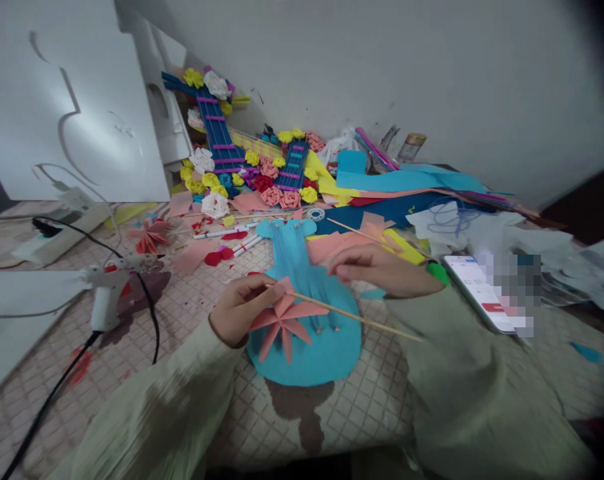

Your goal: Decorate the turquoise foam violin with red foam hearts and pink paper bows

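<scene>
My left hand (239,308) is closed on a pink folded paper flower (282,320) fixed to a thin wooden stick (362,319) that runs off to the right. Under it lies a blue felt guitar shape (307,347) on the tiled surface. My right hand (377,268) rests on the upper part of that blue shape, fingers curled and pointing left, close to the flower's top. Whether the right hand grips anything is unclear.
A white glue gun (107,293) with a black cord (149,320) lies at the left beside a power strip (57,233). A phone (479,290) lies at the right. Paper flowers, blue felt guitars (217,133), markers (222,233) and paper sheets crowd the back.
</scene>
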A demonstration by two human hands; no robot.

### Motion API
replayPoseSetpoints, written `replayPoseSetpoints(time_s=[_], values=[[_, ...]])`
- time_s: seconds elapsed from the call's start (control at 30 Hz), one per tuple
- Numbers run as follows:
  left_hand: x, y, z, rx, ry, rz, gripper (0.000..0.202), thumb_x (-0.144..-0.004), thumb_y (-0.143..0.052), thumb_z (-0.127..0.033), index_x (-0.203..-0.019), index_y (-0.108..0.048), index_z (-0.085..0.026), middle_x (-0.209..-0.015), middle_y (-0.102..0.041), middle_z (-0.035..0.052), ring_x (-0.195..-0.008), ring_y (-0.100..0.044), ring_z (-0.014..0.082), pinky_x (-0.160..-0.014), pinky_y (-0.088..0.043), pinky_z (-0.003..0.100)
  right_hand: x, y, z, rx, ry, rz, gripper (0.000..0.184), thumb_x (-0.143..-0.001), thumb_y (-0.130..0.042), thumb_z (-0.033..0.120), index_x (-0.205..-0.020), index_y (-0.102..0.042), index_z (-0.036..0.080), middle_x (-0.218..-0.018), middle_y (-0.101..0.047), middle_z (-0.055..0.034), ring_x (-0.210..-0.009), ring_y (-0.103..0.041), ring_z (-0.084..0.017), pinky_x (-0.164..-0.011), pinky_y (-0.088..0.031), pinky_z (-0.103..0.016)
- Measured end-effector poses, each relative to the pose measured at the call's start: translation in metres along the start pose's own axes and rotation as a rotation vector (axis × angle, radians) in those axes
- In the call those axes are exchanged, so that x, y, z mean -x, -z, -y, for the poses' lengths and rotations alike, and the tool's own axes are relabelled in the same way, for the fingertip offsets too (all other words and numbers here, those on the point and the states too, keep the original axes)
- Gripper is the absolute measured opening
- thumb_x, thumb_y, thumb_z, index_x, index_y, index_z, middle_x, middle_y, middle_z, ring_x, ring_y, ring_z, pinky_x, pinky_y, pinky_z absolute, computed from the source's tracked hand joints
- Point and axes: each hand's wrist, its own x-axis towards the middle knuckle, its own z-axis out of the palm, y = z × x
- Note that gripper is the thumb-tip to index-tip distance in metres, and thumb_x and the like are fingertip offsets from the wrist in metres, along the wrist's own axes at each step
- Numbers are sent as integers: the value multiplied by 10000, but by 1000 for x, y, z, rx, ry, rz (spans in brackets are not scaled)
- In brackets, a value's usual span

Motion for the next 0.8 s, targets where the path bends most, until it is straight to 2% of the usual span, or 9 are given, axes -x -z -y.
replayPoseSetpoints(time_s=[0.07, 0.13, 0.17, 0.2, 0.27, 0.37, 0.47, 0.63, 0.8], values=[[0, 1, -1, -33, -22, -18, 244, -676, -605, -357, -574, -610, -136, -536, -540, 6, -532, -448, 101, -505, -342, 219, 17, 25, 4, 48, 44, -187, 190, -779, -534, 354, -823, -637, 200, -708, -578, -5, -639, -509, -106, -590, -421, -252], [0, 3, -2, -66, -46, -40, 238, -677, -604, -352, -578, -619, -137, -538, -548, 11, -536, -460, 106, -504, -352, 219, 33, 39, 15, 96, 76, -347, 188, -810, -489, 361, -846, -627, 237, -714, -572, -5, -664, -518, -111, -606, -417, -263], [0, 3, -2, -76, -59, -49, 238, -679, -602, -350, -576, -620, -136, -541, -553, 13, -539, -466, 108, -504, -356, 218, 39, 39, 22, 161, 77, -421, 191, -814, -482, 365, -865, -625, 250, -758, -586, -15, -710, -534, -126, -623, -421, -276], [0, 4, -1, -80, -70, -54, 236, -683, -599, -347, -579, -621, -136, -543, -556, 13, -541, -470, 109, -506, -360, 218, 41, 35, 28, 282, 33, -429, 202, -818, -475, 364, -902, -622, 253, -816, -604, -34, -770, -546, -149, -663, -424, -299], [-1, 4, 1, -86, -87, -56, 237, -696, -589, -343, -587, -620, -135, -547, -564, 12, -540, -475, 107, -511, -365, 217, 38, 13, 38, 503, 87, -482, 212, -805, -499, 376, -924, -613, 244, -911, -618, -63, -822, -552, -194, -691, -429, -339], [-1, 4, 4, -116, -91, -49, 231, -714, -575, -343, -641, -632, -132, -574, -583, 17, -558, -495, 112, -535, -379, 219, 20, -31, 36, 635, 209, -253, 309, -823, -472, 384, -1079, -544, 226, -1062, -583, -78, -935, -535, -224, -784, -425, -374], [0, 3, 6, -167, -88, -37, 231, -722, -564, -340, -670, -637, -127, -597, -592, 26, -571, -502, 118, -549, -389, 226, 3, -60, 24, 662, 252, -111, 331, -833, -460, 391, -1080, -544, 187, -1035, -594, -87, -959, -526, -219, -790, -420, -353], [1, 3, 5, -206, -87, -23, 222, -720, -568, -330, -659, -636, -129, -593, -593, 33, -568, -492, 122, -538, -385, 228, -1, -65, 21, 517, 192, -83, 263, -838, -458, 379, -890, -620, 179, -803, -631, -41, -720, -551, -151, -610, -397, -260], [2, 3, 5, -153, -109, -11, 201, -720, -576, -323, -653, -634, -143, -609, -598, 31, -583, -496, 125, -545, -389, 227, 3, -62, 28, 382, 107, -82, 254, -838, -456, 367, -891, -633, 191, -684, -609, 0, -584, -505, -105, -508, -330, -226]])
